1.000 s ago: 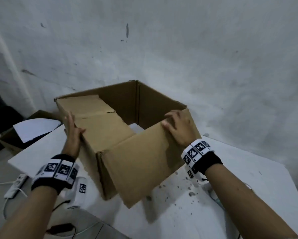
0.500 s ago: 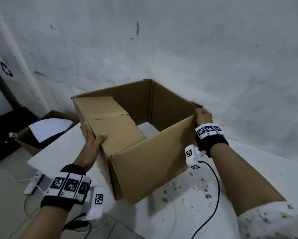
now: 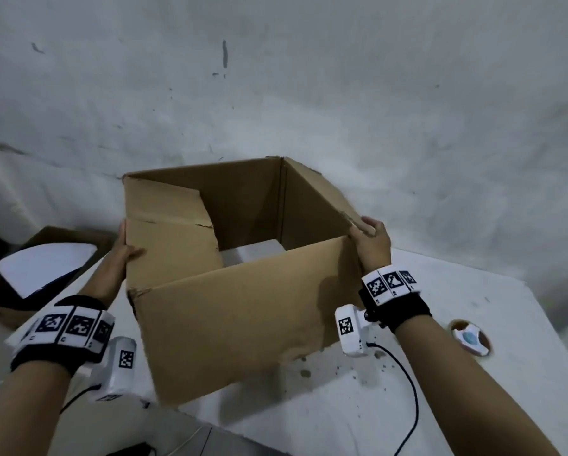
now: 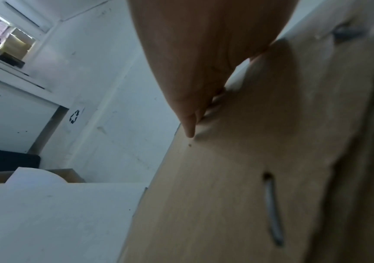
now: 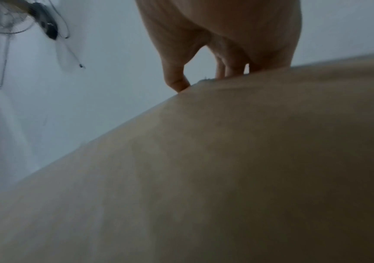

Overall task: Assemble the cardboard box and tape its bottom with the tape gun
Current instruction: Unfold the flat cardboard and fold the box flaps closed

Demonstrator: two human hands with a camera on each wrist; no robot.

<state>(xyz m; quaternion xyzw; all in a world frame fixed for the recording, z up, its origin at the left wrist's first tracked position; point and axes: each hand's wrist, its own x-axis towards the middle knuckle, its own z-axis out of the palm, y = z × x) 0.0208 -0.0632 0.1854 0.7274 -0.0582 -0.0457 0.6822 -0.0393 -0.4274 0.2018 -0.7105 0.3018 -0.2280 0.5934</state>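
The box (image 3: 243,291) is standing open on the bench (image 3: 440,373), squared up for flap folding. The left hand (image 3: 124,255) is gripping the box's left side to steady it, while the right hand (image 3: 373,245) is pinching its right corner to hold shape.

Only a black recycling sign (image 4: 74,116), seemingly on the wall, can be made out.
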